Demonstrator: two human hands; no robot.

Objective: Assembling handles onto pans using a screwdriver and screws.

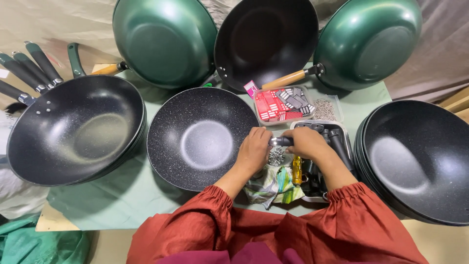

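Observation:
A black speckled wok (200, 139) sits in the middle of the green table cover, its right rim under my left hand (254, 149). My left hand grips that rim where a handle meets it. My right hand (307, 143) is closed around a dark handle (282, 141) with a metal collar, held against the wok's edge. Both sleeves are rust red. A metal scourer (276, 156) lies just below the hands.
Stacked black woks stand at left (73, 132) and right (420, 161). Three woks lean at the back, two green (163, 41), (366, 41) and one black (266, 41). Trays hold red and black tags (283, 103), small screws (325, 110) and dark handles (337, 142). A yellow screwdriver (296, 171) lies on a cloth (271, 188).

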